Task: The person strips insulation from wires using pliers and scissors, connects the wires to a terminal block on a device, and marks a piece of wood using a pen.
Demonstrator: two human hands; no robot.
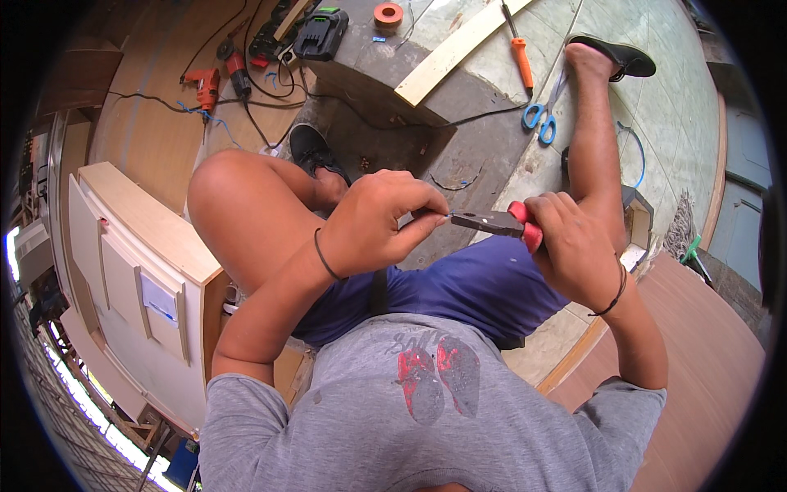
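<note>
My right hand (574, 238) is wrapped round the red handles of a pair of pliers (492, 222), whose dark jaws point left. In front of the jaws, my left hand (381, 217) is closed in a pinch, thumb against forefinger. A tiny bluish bit shows at its fingertips, right by the tip of the pliers, too small to name. Both hands are held above my lap, over the blue shorts (467, 279).
Blue-handled scissors (541, 123), a corded orange-handled soldering iron (521, 61) and a wooden plank (455, 53) lie ahead. An orange tape roll (388, 15), a black battery charger (320, 34), an orange drill (203, 86) and a red grinder (235, 70) lie far left. A cabinet (143, 221) stands left.
</note>
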